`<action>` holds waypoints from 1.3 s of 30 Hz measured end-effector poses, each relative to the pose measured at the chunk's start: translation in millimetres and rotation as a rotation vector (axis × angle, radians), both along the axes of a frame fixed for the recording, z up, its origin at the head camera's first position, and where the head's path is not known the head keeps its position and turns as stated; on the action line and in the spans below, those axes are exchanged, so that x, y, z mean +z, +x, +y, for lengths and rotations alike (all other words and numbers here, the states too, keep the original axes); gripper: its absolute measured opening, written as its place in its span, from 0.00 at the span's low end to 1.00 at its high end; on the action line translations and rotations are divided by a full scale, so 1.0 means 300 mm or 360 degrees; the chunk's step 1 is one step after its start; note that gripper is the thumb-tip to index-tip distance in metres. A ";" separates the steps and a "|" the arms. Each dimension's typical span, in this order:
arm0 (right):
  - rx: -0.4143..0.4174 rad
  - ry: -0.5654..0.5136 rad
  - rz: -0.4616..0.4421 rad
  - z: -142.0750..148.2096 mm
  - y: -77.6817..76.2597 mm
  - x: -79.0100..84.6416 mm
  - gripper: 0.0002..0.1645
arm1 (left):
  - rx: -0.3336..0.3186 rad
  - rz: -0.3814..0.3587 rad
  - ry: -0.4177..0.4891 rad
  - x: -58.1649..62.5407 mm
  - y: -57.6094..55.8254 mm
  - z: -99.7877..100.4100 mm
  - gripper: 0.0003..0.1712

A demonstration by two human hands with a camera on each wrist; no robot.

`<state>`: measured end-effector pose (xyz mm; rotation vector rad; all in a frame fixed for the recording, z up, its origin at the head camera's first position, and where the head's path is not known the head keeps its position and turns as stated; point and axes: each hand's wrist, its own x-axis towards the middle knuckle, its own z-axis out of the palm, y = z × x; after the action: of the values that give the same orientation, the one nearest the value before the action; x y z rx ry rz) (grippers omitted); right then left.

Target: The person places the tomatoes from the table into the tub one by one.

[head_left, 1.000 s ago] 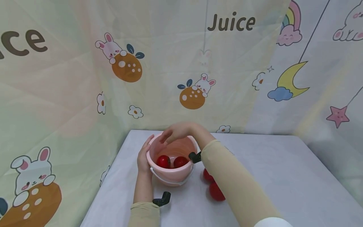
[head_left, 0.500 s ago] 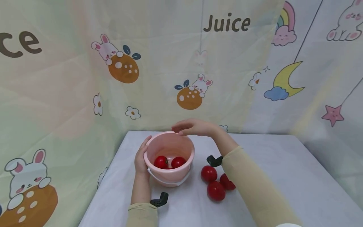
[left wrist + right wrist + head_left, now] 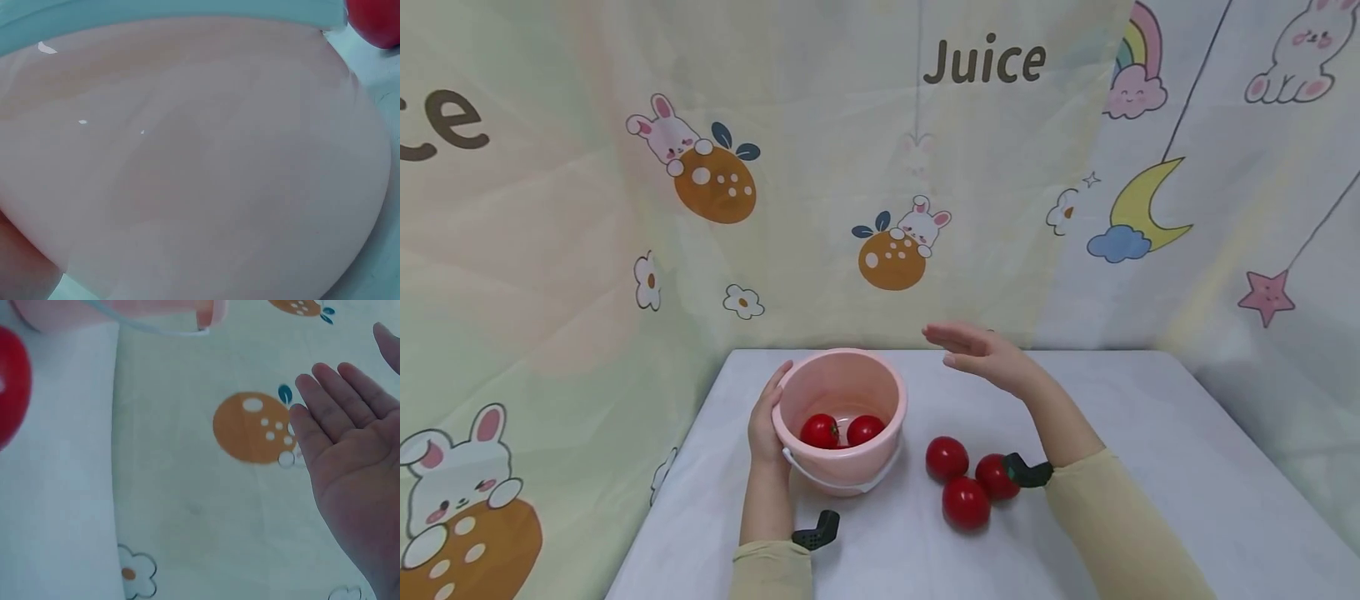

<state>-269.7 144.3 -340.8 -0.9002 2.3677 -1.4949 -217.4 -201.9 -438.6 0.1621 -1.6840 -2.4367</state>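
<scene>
A pink bucket [image 3: 841, 471] with a white handle stands on the table, two red tomatoes [image 3: 866, 429] visible inside it. My left hand [image 3: 765, 425] lies against the bucket's left outer wall, its fingers extended along the wall up to the rim. In the left wrist view the bucket's wall [image 3: 200, 150] fills most of the picture. My right hand [image 3: 992, 358] is raised to the right of the bucket, fingers straight, palm bare in the right wrist view, holding nothing. Below it, three tomatoes [image 3: 966, 503] sit close together on the table.
The white-covered table [image 3: 1112, 417] extends to the right of the tomatoes. A printed cloth [image 3: 820, 167] hangs behind the table and along its sides. Black wrist devices [image 3: 817, 531] are worn on both arms.
My right hand has come out from over the bucket and moved right, its fingers straightening. All three table tomatoes now show. The left hand stays against the bucket; the head view has shifted slightly.
</scene>
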 end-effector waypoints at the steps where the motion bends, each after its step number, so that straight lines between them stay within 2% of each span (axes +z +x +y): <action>1: -0.0017 -0.0005 0.0010 0.022 0.014 -0.012 0.33 | 0.0001 0.0001 0.0004 0.000 0.000 0.000 0.23; 5: -0.0100 0.0008 0.0033 0.102 0.073 -0.066 0.33 | -0.0003 0.0005 0.0011 0.000 0.001 -0.002 0.24; 10: -0.0138 0.0040 0.0019 0.174 0.135 -0.138 0.35 | 0.0010 0.0014 0.0013 -0.001 0.004 -0.003 0.24; 19: -0.0218 0.0108 -0.0143 0.243 0.201 -0.247 0.38 | -0.0026 0.0039 0.0074 0.009 0.014 -0.004 0.24; 25: -0.0105 0.0234 -0.0278 0.285 0.223 -0.312 0.39 | -0.0014 0.0037 0.0062 0.007 0.010 -0.003 0.24; 30: 0.0010 0.0291 -0.0384 0.305 0.222 -0.366 0.42 | -0.0019 0.0039 0.0071 0.020 0.019 0.001 0.24; 34: 0.0042 0.0314 -0.0443 0.321 0.217 -0.404 0.44 | -0.0027 0.0054 0.0063 0.029 0.027 0.006 0.24; 39: 0.0039 0.0312 -0.0470 0.334 0.216 -0.442 0.44 | -0.0024 0.0064 0.0050 0.019 0.021 0.006 0.24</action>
<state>-204.9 244.5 -473.5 -0.6132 2.2282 -1.2599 -211.2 -200.2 -433.0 0.1039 -1.6371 -2.4610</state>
